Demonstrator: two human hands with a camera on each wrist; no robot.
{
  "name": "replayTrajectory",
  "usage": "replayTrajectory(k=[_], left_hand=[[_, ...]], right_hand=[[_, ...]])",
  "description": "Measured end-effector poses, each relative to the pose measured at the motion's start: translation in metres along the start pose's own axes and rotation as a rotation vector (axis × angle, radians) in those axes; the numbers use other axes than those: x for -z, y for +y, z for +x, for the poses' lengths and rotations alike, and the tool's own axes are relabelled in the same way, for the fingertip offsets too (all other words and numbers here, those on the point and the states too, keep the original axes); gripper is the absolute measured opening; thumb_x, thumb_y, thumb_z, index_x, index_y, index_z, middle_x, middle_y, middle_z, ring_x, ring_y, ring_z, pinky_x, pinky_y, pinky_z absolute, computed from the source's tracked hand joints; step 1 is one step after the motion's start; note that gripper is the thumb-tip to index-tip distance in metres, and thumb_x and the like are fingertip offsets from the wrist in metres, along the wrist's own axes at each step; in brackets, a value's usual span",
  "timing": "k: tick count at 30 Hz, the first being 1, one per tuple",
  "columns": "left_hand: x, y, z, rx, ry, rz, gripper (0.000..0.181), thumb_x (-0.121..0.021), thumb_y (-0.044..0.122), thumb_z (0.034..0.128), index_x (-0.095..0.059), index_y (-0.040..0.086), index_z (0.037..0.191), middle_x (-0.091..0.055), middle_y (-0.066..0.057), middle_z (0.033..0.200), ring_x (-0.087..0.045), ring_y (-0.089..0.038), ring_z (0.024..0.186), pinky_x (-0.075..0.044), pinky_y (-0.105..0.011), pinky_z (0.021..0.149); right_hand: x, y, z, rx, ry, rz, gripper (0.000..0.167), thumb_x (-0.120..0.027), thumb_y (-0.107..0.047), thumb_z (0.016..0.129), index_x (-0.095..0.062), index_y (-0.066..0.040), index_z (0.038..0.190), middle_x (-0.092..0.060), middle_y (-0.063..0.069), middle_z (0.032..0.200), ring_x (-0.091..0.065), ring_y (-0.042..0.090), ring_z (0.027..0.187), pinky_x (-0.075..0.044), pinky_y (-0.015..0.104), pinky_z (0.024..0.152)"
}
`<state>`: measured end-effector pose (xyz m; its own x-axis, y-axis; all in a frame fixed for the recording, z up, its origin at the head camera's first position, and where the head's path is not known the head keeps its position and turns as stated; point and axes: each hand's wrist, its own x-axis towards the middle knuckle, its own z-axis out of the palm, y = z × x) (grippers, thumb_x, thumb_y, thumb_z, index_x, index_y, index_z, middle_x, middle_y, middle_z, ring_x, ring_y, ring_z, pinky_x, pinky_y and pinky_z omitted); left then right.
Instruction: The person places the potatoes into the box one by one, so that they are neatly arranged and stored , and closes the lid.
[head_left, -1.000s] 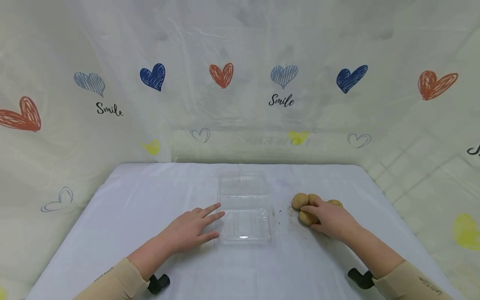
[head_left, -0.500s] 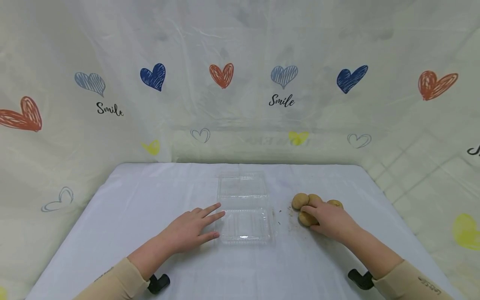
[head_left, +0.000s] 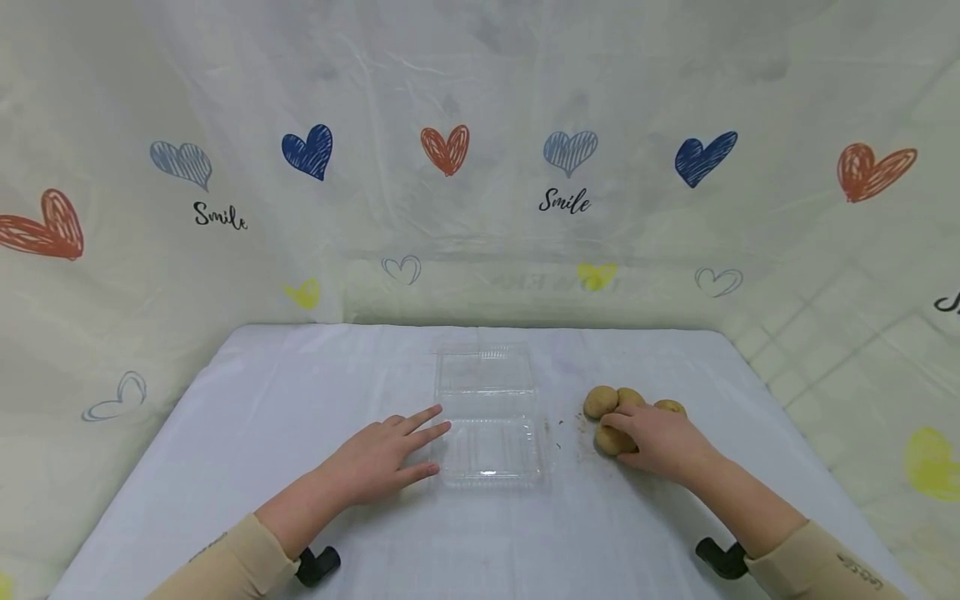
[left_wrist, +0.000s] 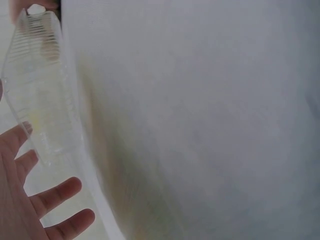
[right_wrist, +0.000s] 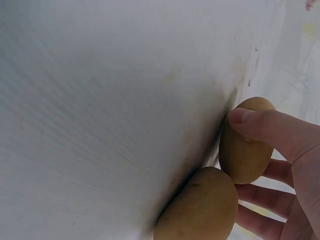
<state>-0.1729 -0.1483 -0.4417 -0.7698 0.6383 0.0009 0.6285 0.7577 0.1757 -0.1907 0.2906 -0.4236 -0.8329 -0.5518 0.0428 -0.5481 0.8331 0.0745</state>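
A potato (head_left: 613, 441) is gripped by my right hand (head_left: 667, 437), with the thumb on its near side and the fingers around the far side. The right wrist view shows this held potato (right_wrist: 246, 145) beside a second potato (right_wrist: 200, 207). More potatoes lie close around the hand: one at the left (head_left: 601, 402), one behind the fingers (head_left: 630, 396) and one farther right (head_left: 670, 406). A clear plastic clamshell box (head_left: 491, 450) lies with its lid (head_left: 485, 371) folded back. My left hand (head_left: 378, 458) has spread fingers, their tips at the box's left edge.
A white cloth (head_left: 480, 542) covers the table. Small dirt crumbs (head_left: 581, 425) lie between the box and the potatoes. Behind the table hangs a pale curtain (head_left: 495, 75) printed with hearts.
The potato in my right hand has shifted very slightly left and toward me. My left hand and the clamshell box have stayed in place.
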Motion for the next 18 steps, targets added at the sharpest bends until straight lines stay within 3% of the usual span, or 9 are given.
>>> replayTrajectory(k=[7,18], left_hand=[[-0.001,0.001,0.000,0.006,-0.011,0.005,0.067,-0.033,0.069,0.0978,-0.031,0.035,0.156,-0.018,0.010,0.165,-0.049,-0.023,0.130,-0.044,-0.049,0.100],[-0.001,0.002,0.000,0.005,-0.002,0.001,0.065,-0.041,0.063,0.0993,-0.033,0.033,0.156,-0.020,0.008,0.164,-0.050,-0.024,0.128,-0.045,-0.049,0.098]], right_hand=[[0.009,-0.003,-0.003,-0.014,0.037,0.036,0.048,-0.088,-0.024,0.071,-0.070,-0.012,0.115,-0.062,-0.001,0.102,-0.061,0.016,0.083,-0.050,0.037,0.069],[0.020,-0.010,0.000,-0.029,0.091,0.095,0.043,-0.087,-0.027,0.074,-0.069,-0.018,0.111,-0.051,-0.009,0.091,-0.044,0.007,0.061,-0.043,0.030,0.057]])
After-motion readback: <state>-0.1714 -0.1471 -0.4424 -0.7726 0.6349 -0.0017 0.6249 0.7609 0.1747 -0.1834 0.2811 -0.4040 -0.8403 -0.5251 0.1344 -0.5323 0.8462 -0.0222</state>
